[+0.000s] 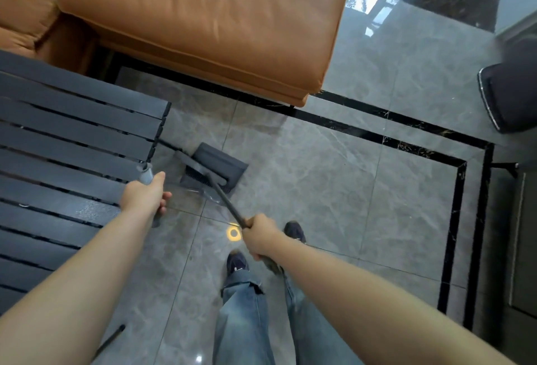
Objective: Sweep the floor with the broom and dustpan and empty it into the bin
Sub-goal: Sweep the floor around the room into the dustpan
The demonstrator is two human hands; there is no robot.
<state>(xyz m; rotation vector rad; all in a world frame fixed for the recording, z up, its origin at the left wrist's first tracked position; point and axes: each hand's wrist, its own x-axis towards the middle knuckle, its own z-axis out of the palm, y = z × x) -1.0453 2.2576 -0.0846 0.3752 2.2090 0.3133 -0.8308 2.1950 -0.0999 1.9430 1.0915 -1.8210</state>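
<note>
A dark grey dustpan [229, 162] sits on the grey tiled floor beside the slatted table's corner. My left hand [146, 194] grips the top of its long grey handle [146, 175]. The broom's dark handle [225, 200] runs diagonally from my right hand [261, 236], which is closed around it, down to the broom head [200, 168]. The head lies across the dustpan's mouth, with its bristles at the pan's near edge. No bin is in view.
An orange leather sofa [203, 21] fills the top of the view. A dark slatted table [66, 143] stands at the left. A dark chair [511, 97] sits at the right edge. My feet and jeans [247, 306] are below the broom, on open tiled floor [348, 190].
</note>
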